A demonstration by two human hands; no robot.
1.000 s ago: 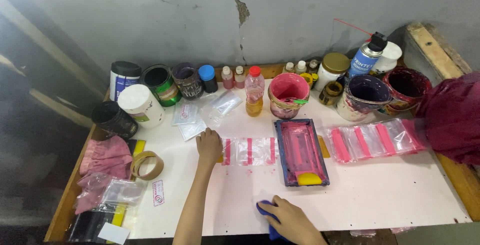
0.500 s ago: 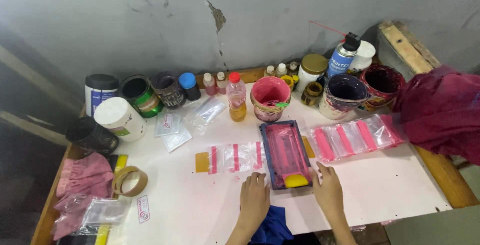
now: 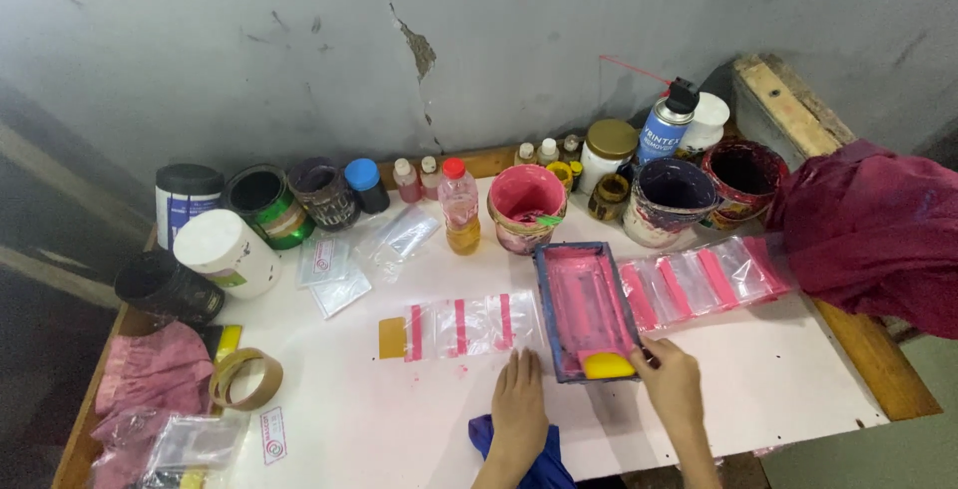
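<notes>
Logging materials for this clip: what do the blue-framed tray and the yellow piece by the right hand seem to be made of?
The blue-framed tray looks like a painted rigid frame, wood or metal, with a flat pink-stained, matte panel. The yellow piece under the right hand looks like smooth, slightly glossy plastic or rubber, with a rounded edge and an even sheen.

A roll of brown tape lies near a pink rag. A small bottle of yellow oil with a red cap stands by a pink tub. A dark red cloth hangs at the table's edge.
</notes>
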